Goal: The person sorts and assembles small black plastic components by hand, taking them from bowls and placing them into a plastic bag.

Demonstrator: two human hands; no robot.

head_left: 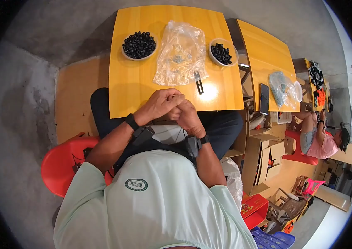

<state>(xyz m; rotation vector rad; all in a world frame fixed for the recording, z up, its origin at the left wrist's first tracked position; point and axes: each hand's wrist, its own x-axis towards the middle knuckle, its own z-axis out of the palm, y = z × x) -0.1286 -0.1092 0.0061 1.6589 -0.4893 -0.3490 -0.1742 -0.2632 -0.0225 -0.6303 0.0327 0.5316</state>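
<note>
My left hand (161, 103) and my right hand (188, 117) are brought together at the near edge of the yellow wooden table (134, 91). The fingers of both are closed and pressed against each other. Anything between them is hidden. Just beyond my hands lies a slim black tool with a long slot (199, 86). A clear plastic bag (180, 45) with small pale pieces inside is spread behind it. To its left stands a round clear tub of black beads (139, 45); a second tub of black beads (220, 54) sits on the right.
A second yellow table (263, 54) adjoins on the right, bearing a phone (264, 98) and a plastic bag (283, 89). Open cardboard boxes (263, 162) stand below it. A red chair (59, 166) is at my left. Farther right, another person (323, 143) sits at a table.
</note>
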